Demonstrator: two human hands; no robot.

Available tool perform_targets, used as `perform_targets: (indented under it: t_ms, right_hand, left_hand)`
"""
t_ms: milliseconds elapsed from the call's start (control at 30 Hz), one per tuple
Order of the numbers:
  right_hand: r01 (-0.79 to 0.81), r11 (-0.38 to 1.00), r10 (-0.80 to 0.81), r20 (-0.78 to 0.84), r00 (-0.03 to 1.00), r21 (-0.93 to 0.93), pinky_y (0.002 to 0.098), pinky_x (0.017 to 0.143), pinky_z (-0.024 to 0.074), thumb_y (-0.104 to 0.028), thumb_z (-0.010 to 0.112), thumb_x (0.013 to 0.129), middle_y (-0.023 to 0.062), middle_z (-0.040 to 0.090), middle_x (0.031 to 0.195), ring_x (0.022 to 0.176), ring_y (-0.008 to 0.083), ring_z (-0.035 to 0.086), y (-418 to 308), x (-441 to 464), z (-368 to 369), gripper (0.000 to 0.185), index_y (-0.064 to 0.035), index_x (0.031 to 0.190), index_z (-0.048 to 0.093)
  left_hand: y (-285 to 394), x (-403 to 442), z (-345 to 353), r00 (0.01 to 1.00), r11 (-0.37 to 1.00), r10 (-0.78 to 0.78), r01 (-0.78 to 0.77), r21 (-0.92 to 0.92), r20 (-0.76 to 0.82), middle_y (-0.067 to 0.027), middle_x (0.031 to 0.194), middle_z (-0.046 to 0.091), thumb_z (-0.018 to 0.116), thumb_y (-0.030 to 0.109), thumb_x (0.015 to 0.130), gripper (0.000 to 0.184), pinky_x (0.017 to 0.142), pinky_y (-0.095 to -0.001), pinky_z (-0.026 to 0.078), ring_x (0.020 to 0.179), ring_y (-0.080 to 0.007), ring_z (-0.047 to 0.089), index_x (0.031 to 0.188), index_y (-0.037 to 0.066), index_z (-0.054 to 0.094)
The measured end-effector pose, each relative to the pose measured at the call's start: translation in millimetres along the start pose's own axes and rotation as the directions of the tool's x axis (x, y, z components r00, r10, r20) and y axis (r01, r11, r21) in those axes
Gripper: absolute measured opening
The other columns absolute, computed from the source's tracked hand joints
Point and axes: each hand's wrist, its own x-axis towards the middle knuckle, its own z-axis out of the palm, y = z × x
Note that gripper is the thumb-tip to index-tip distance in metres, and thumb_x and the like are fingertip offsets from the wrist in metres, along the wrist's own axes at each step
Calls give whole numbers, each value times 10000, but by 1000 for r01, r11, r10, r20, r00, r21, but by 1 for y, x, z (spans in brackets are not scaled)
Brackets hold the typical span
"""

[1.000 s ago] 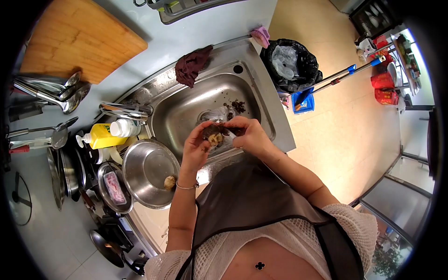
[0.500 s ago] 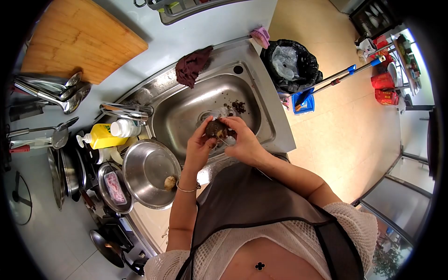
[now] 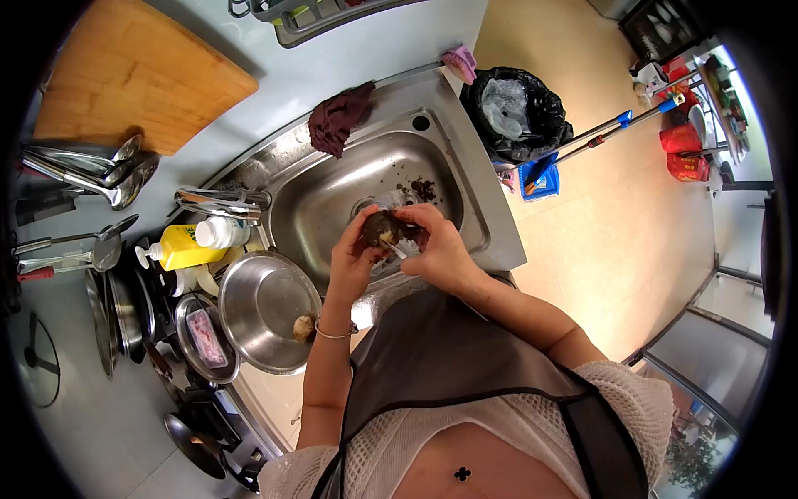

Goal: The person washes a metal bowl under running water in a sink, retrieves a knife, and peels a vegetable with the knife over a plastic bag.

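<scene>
Over the front of the steel sink [image 3: 287, 191], my left hand [image 3: 351, 259] is closed around a dark brown, round root vegetable [image 3: 381, 226]. A pale yellowish patch shows on the vegetable's near side. My right hand [image 3: 442, 254] is closed beside it, its fingers at the vegetable's right side, on a small pale tool [image 3: 406, 248] whose end meets the patch. Fingers hide most of the tool, so its kind is unclear. Dark scraps [image 3: 424, 190] lie on the sink floor beyond my hands.
Left of the sink stands a steel bowl [image 3: 258, 291] holding a pale, peeled-looking piece [image 3: 303, 327]. Near it are a yellow pump bottle [image 3: 179, 247] and the faucet [image 3: 220, 200]. A maroon cloth [image 3: 339, 119] hangs over the back rim. A black-lined bin [image 3: 544, 116] stands on the right.
The vegetable has turned slightly in my hands, and the small pale tool shows more clearly. My hands have hardly moved; the view has shifted slightly.
</scene>
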Motion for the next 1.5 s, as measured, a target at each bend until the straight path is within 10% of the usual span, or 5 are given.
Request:
perform_targets:
  t_ms: [267, 467, 833, 1500]
  right_hand:
    - [-386, 902, 350, 196, 916, 192, 235, 809, 417, 78, 557, 564, 78, 503, 1023, 948, 158, 523, 7, 11, -19, 524, 67, 1084, 503]
    - [-113, 989, 108, 53, 993, 97, 252, 821, 423, 42, 576, 558, 120, 493, 1044, 947, 188, 530, 4, 2, -5, 529, 87, 1078, 491]
    - [223, 878, -174, 153, 973, -423, 329, 874, 388, 47, 569, 552, 191, 397, 1133, 1030, 333, 447, 3, -8, 1, 648, 77, 1171, 380]
    - [178, 904, -144, 116, 983, -389, 334, 876, 381, 68, 549, 540, 193, 412, 1097, 1028, 334, 436, 7, -12, 5, 608, 78, 1133, 416]
  left_hand:
    - [-16, -4, -3, 1000, 995, 9, -9, -97, 5, -107, 1196, 456, 592, 47, 776, 553, 873, -307, 424, 1071, -200, 473, 1264, 14, 335]
    - [-9, -2, 6, 999, 945, -7, -9, -328, -48, -69, 1163, 490, 561, -23, 785, 500, 870, -265, 409, 1028, -160, 494, 1250, 26, 385]
    - [-1, -9, 18, 984, 970, -127, 95, -225, -129, -79, 1146, 499, 511, 131, 861, 448, 828, -293, 455, 988, -159, 520, 1275, 43, 367]
    - [-12, -13, 15, 967, 980, -130, 92, -176, -218, -45, 1040, 543, 519, 47, 847, 412, 708, -227, 455, 859, -97, 521, 1248, 52, 423]
